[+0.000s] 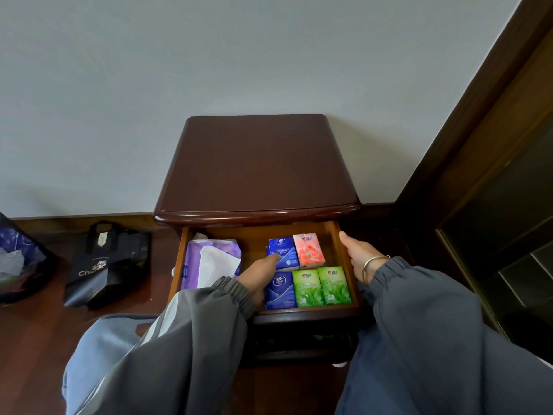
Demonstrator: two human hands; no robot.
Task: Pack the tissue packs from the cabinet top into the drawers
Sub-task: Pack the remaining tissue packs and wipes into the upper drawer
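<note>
The dark wooden cabinet top (257, 163) carries no packs. Its upper drawer (341, 244) is pulled out. Inside lie a large purple tissue pack (194, 265) at the left, two blue packs (285, 253) (281, 290), a pink pack (308, 250) and two green packs (307, 288) (334, 285). My left hand (260, 274) reaches into the drawer, a fingertip touching the rear blue pack. My right hand (357, 254) rests against the drawer's right wall, thumb up, holding nothing.
A black tote bag (110, 265) and a dark blue bag (18, 259) stand on the wooden floor at the left. A dark wooden door frame (484, 151) rises at the right. A second drawer front (302, 339) sits below the open one.
</note>
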